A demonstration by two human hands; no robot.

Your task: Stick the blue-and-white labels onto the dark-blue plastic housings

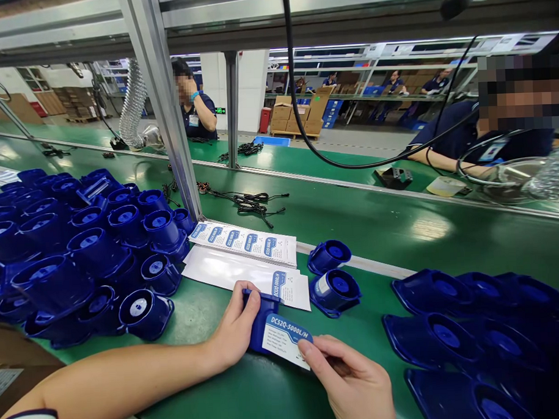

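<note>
Blue part [256, 343] and white label [284, 344] between my two hands.

The label hides much of the part's side, and my right thumb covers one corner of its print; the smallest lines I cannot read, and whether it is stuck, I cannot tell. My left hand [235, 330] clasps the part's upper end, thumb in front, some fingers hidden behind. My right hand [349, 372] pinches the label's corner with thumb and forefinger. The part is above the green bench [198, 383], near the label sheet [240, 273].
</note>
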